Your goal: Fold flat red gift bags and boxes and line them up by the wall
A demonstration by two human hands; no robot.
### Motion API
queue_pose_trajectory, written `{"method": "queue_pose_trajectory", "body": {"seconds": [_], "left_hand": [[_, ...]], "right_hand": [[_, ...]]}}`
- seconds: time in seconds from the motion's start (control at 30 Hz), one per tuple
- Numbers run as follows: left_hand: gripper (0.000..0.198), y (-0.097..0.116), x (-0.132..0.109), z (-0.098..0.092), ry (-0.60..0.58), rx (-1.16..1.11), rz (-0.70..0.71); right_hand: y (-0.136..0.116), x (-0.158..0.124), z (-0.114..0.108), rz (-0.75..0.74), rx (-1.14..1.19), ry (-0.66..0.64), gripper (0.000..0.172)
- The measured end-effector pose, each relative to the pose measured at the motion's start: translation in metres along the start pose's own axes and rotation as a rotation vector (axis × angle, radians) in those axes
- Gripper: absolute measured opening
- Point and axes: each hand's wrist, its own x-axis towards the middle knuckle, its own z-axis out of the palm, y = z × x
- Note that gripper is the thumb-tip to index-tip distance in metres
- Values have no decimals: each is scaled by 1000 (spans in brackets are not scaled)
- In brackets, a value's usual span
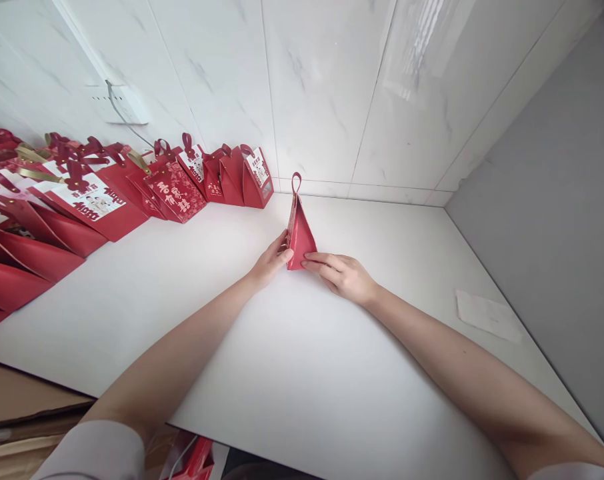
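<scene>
A red triangular gift box (pixel 302 233) with a ribbon loop at its peak stands upright on the white table (pixel 302 373), one plain red side turned toward me. My left hand (pixel 271 261) grips its left side, the thumb on the near edge and the fingers behind the patterned face. My right hand (pixel 346 275) is on the other side, its fingertips pressed to the lower right of the plain side. Whatever is inside the box is hidden.
Many similar red gift boxes (pixel 177 190) with ribbon loops crowd the table's left and back. A white tissue (pixel 487 315) lies at the right. Behind are a tiled wall (pixel 327 87) and a socket with a cable (pixel 117 105). Cardboard (pixel 27 400) shows below the front edge.
</scene>
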Motion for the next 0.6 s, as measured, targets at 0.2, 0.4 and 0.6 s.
{"method": "queue_pose_trajectory", "body": {"seconds": [0.2,0.4,0.6], "left_hand": [[78,-2,1,-3,-67,10,40],[95,-9,-3,-5,-36,111,8],[100,-13,-4,-7,-32,151,32]], "right_hand": [[-2,2,-2,-22,6,-7,47],[-7,8,-6,-42,13,-18,39],[-7,10,-7,-41,45,-32,30]]}}
